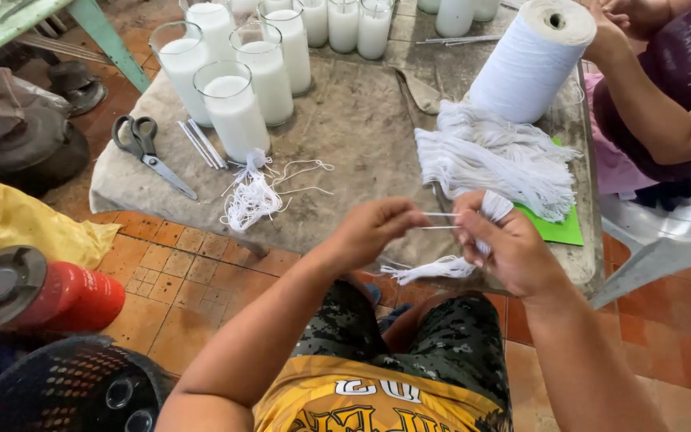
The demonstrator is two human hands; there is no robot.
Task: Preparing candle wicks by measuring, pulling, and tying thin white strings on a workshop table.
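Both hands are working just above the table (345, 128) edge, the left hand (373, 228) pinching 2 thin white sticks (441, 221), the right hand (505, 244) squeezing a bunch of white strings (441, 268).

Hidden, cropped or too small to read

Far jars (344, 22) cut by the top edge; co-worker's arm (665, 112) and white chair (673, 232) cropped at right. Fingertips of right hand (513, 248) buried in the white string bundle (449, 268), grip on the thin strands (440, 221) too fine to judge. Worktop (345, 120) corner lost under the string pile (497, 160). Dark basket (65, 388) cut off below.
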